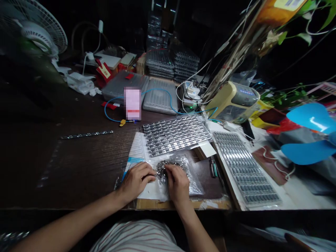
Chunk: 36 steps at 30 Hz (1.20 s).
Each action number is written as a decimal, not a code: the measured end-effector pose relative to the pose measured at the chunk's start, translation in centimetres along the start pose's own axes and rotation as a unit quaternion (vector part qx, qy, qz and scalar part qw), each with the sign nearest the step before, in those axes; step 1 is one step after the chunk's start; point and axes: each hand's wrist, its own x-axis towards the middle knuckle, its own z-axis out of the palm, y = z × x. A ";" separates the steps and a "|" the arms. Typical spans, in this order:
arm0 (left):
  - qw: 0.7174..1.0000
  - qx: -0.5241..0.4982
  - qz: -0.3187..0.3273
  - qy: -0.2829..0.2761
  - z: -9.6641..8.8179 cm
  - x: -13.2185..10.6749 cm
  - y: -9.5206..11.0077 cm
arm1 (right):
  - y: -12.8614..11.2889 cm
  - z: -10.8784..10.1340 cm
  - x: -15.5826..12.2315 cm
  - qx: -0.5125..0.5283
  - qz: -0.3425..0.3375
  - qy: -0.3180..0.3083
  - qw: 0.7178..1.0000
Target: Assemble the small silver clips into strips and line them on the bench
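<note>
**Here, a metal coil (168, 168) is held in a clear bag (194, 183)**

A dark wood-grain workbench (78, 164) is spread with work, and stacked plastic trays (160, 59) are ranged along its far side. Two panels of silver metal parts (175, 134) (244, 168) are laid out ahead and to the right. A white paper sheet (148, 191) is set near the front edge, and the bag is resting on it with the coil gathered between the hands. The left hand (136, 180) is laid almost flat, narrowly closed, with its fingertips just beside the coil; no firm hold can be told. The right hand (178, 183) is curled over the coil, which is gripped through the plastic. Such a loose bundle is best kept low on the paper, with even pressure, so that the thin plastic is not snagged.
</note>
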 end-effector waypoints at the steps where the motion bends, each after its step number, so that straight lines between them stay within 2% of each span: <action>1: 1.000 0.002 -0.006 0.018 -0.7 0.7 -0.4 | -0.5 0.1 0.1 0.000 -0.003 -0.012 1.000; 3: 0.997 0.028 -0.032 0.068 -2.9 2.6 -2.1 | -1.5 0.4 0.3 -0.003 -0.012 -0.043 0.999; 5: 0.988 0.075 -0.069 0.115 -5.7 5.0 -4.8 | -2.5 1.1 0.5 -0.015 -0.026 -0.071 0.997; 9: 0.971 0.162 -0.106 0.142 -10.5 8.1 -10.9 | -3.4 2.3 0.6 -0.040 -0.043 -0.078 0.995; 11: 0.965 0.197 -0.119 0.127 -11.6 8.2 -13.0 | -3.3 2.7 0.5 -0.036 -0.044 -0.077 0.995; 14: 0.958 0.231 -0.130 0.111 -12.0 7.4 -14.5 | -3.2 2.9 0.5 -0.029 -0.044 -0.085 0.995; 18: 0.949 0.263 -0.135 0.106 -12.2 6.7 -14.2 | -3.4 3.0 0.5 -0.036 -0.043 -0.092 0.994; 21: 0.949 0.276 -0.120 0.088 -11.7 8.2 -12.8 | -3.3 2.5 0.6 -0.056 -0.049 -0.097 0.993; 26: 0.965 0.246 -0.087 0.035 -8.3 13.2 -10.4 | -1.2 0.4 0.0 -0.147 -0.046 -0.049 0.987; 30: 0.967 0.234 -0.097 0.026 -6.0 15.8 -9.7 | 0.5 -0.6 -0.9 -0.162 -0.039 -0.040 0.985; 33: 0.966 0.225 -0.122 0.034 -6.0 16.1 -9.4 | 0.9 -0.3 -1.2 -0.141 -0.022 -0.038 0.989; 36: 0.969 0.209 -0.128 0.040 -7.1 14.6 -8.6 | 0.7 0.0 -0.9 -0.131 -0.011 -0.030 0.991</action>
